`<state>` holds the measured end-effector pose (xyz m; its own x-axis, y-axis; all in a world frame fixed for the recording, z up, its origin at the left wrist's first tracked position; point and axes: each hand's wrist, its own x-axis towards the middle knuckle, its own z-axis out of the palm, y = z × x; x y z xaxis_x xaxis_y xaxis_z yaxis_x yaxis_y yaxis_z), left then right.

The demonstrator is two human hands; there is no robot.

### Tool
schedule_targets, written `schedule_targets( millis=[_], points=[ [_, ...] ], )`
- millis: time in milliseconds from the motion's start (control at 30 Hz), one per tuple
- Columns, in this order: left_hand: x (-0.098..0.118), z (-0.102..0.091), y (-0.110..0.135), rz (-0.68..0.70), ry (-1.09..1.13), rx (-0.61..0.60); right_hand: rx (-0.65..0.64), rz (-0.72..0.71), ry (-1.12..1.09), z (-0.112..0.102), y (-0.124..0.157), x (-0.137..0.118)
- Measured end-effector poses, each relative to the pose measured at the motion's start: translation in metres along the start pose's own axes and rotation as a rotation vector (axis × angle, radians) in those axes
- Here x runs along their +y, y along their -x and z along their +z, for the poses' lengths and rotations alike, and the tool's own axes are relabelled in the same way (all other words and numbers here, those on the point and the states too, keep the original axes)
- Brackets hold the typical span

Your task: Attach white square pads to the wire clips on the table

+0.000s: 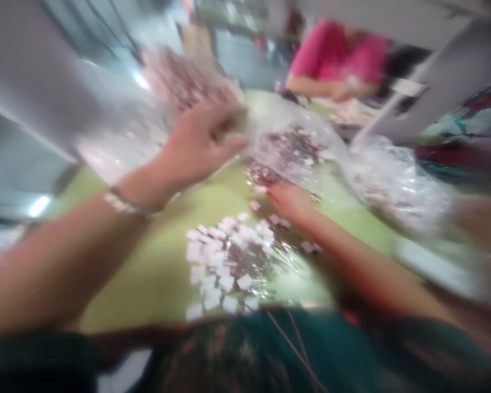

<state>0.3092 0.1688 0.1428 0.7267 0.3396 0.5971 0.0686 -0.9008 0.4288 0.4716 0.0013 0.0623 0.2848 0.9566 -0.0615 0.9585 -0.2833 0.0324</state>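
My left hand (204,136) hangs over the far part of the green table (155,273), its thumb and fingers curled toward each other. Blur hides whether anything is pinched there. Just right of it lies a clear plastic bag (288,147) of small pieces with metal-looking parts. My right hand (290,203) is low at the near edge of this bag, beside some dark reddish pieces (264,173); its fingertips are smeared and partly hidden. Closer to me, a loose pile of small white square tags (213,262) with thin shiny wire-like parts (284,256) is spread on the table.
Behind my left hand stands a bag of pinkish pieces (184,76). Another stuffed clear bag (401,180) lies to the right, near a white flat object (433,267). Across the table sits a person in a pink top (327,54). Grey panels rise on both sides.
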Motion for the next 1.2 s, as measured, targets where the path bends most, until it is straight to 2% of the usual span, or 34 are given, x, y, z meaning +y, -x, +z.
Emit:
schedule_targets(
  millis=[67,133,167,233,300,367,467,533,633,700,767,900,1067,1200],
  points=[
    [-0.003,-0.017,0.049,0.010,0.036,-0.102,0.132,-0.090,-0.033,-0.008,0.027,0.004],
    [-0.005,-0.025,0.107,0.040,0.053,-0.349,0.237,-0.211,-0.125,-0.014,0.059,0.011],
    [-0.005,-0.025,0.136,0.018,0.029,-0.466,0.262,-0.226,-0.180,-0.014,0.075,0.017],
    [0.002,-0.019,0.188,-0.085,-0.023,-0.633,0.278,-0.140,-0.276,-0.005,0.101,0.028],
    [0.014,-0.007,0.224,-0.081,-0.079,-0.568,0.264,0.013,-0.387,0.013,0.116,0.035],
    [0.024,0.006,0.239,-0.078,-0.119,-0.490,0.280,0.119,-0.531,0.034,0.118,0.034],
    [0.033,0.021,0.234,-0.088,-0.136,-0.465,0.293,0.109,-0.690,0.052,0.105,0.012],
    [0.033,0.027,0.223,-0.081,-0.123,-0.497,0.240,-0.002,-0.718,0.048,0.092,-0.009],
    [0.033,0.033,0.208,-0.042,-0.120,-0.500,0.054,-0.173,-0.634,0.031,0.079,-0.040],
    [0.034,0.037,0.202,-0.043,-0.144,-0.467,-0.104,-0.236,-0.546,0.021,0.077,-0.057],
    [0.037,0.040,0.197,-0.060,-0.158,-0.426,-0.192,-0.287,-0.465,0.018,0.078,-0.069],
    [0.036,0.044,0.187,-0.069,-0.100,-0.341,-0.152,-0.278,-0.341,0.021,0.078,-0.085],
    [0.031,0.049,0.178,-0.107,0.046,-0.235,-0.070,-0.242,-0.329,0.020,0.070,-0.087],
    [0.032,0.038,0.172,-0.202,0.262,-0.267,-0.039,-0.218,-0.317,0.017,0.071,-0.078]
  ],
)
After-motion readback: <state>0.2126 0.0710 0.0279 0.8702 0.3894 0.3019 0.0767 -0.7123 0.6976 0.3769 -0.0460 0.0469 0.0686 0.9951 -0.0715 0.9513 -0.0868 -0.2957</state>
